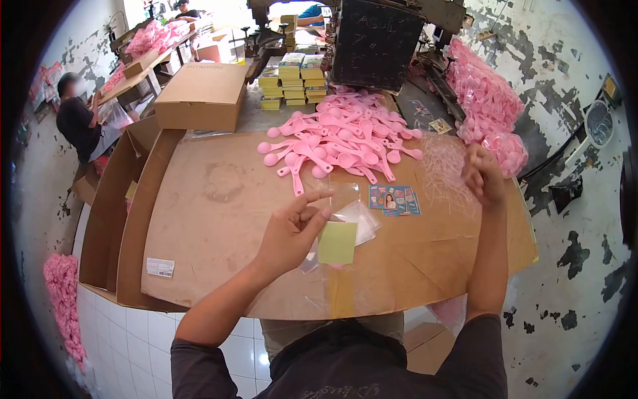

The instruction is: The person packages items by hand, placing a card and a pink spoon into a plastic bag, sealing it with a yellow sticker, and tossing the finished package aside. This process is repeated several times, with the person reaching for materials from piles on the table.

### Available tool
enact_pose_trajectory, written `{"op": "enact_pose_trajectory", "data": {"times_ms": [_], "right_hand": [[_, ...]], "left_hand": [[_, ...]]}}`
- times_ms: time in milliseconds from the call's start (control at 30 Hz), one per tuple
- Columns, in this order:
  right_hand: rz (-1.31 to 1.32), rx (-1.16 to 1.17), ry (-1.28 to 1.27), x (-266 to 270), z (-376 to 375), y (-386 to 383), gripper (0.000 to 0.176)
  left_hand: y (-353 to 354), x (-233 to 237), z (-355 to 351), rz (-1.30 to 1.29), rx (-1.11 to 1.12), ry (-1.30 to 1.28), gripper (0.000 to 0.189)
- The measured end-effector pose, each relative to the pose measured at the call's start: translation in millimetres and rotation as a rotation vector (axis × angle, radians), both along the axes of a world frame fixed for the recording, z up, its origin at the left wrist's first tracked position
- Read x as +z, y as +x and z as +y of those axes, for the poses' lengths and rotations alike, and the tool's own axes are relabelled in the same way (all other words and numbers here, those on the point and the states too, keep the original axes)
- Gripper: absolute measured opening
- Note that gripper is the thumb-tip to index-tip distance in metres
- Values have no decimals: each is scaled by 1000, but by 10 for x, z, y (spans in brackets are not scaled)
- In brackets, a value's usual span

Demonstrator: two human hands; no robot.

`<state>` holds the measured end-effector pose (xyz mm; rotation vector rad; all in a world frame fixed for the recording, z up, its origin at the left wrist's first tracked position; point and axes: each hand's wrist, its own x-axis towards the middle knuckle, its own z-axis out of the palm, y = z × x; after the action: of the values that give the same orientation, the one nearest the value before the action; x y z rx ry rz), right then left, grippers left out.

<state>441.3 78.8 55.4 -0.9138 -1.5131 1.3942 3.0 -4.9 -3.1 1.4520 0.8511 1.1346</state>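
Pale green card [337, 243] sits over the near part of my cardboard-covered table [199, 226], close by the thumb of my left hand [289, 233]; thumb and fingers are nearly together, and I cannot tell whether they pinch anything. Clear plastic sleeves [365, 226] lie beside the card, with blue printed cards [393, 201] just beyond. My right hand [488, 183], fingers curled, is at the table's right side near thin clear strips [442, 166]; whether it grips something I can't tell. Farther back spreads a heap of pink spoons [352, 136], then yellow-edged stacks [292, 72] by a closed carton [199, 100]. Beyond, a person [81, 123] sits near a wall with peeling paint.
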Motion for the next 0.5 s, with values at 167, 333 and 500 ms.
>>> {"op": "enact_pose_trajectory", "data": {"times_ms": [167,333,500], "right_hand": [[-1362,-844,833,-618,110,572,48],[-914,-629,298,-84,-279,-514,36],[-437,61,410,-214,-616,-1537,31]], "left_hand": [[64,-2,-5,-36,34,-8,39],[84,-59,40,-50,50,-16,37],[126,-63,3,-29,53,14,37]]}}
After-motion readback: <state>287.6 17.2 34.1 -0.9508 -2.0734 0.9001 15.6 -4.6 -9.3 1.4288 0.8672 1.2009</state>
